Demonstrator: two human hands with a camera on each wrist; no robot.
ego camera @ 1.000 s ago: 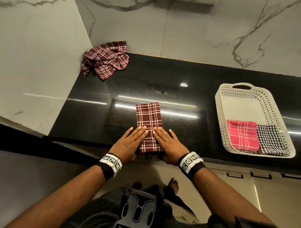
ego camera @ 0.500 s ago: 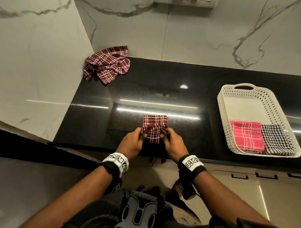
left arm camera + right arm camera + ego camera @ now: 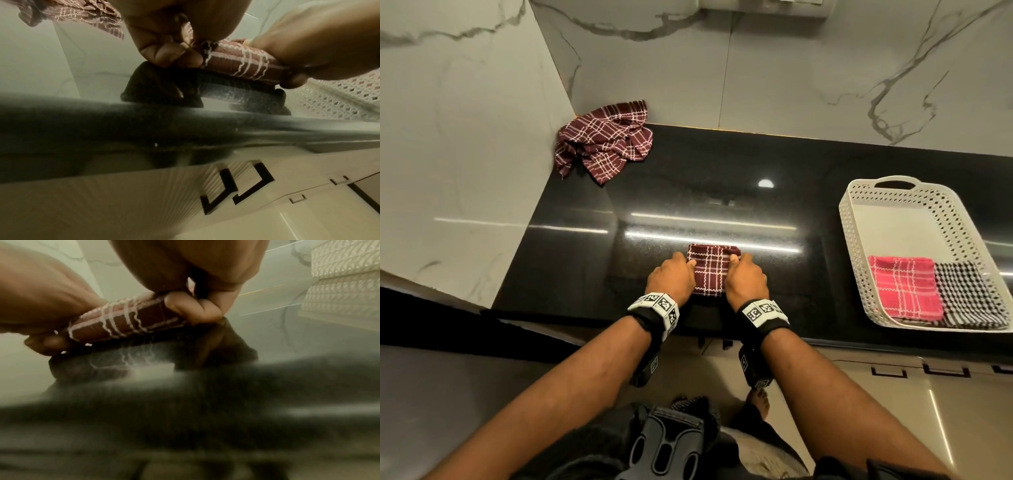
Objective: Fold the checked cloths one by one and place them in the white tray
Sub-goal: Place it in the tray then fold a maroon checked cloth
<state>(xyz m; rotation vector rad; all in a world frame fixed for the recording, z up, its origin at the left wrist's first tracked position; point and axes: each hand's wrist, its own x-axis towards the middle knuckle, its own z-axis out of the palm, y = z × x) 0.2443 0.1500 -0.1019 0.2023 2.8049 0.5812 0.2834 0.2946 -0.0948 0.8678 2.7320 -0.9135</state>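
A maroon checked cloth [image 3: 710, 270], folded into a small square, sits near the front edge of the black counter [image 3: 688, 192]. My left hand [image 3: 673, 277] pinches its left edge and my right hand [image 3: 744, 279] pinches its right edge. The wrist views show the folded cloth [image 3: 240, 63] [image 3: 123, 319] held between curled fingers and thumbs, just above the counter. A white perforated tray [image 3: 856, 240] stands at the right, with a folded pink checked cloth [image 3: 904, 291] and a folded black-and-white cloth [image 3: 965, 294] in its near end. A crumpled maroon checked cloth [image 3: 602, 140] lies in the far left corner.
Marble walls [image 3: 465, 154] close off the counter at the back and on the left. The counter's front edge [image 3: 825, 334] runs just under my wrists, with cabinet fronts [image 3: 267, 203] below. The far half of the tray's floor [image 3: 900, 229] is bare.
The cloth went from a long strip under my flat hands to a square folded in half. Both hands now pinch its sides.
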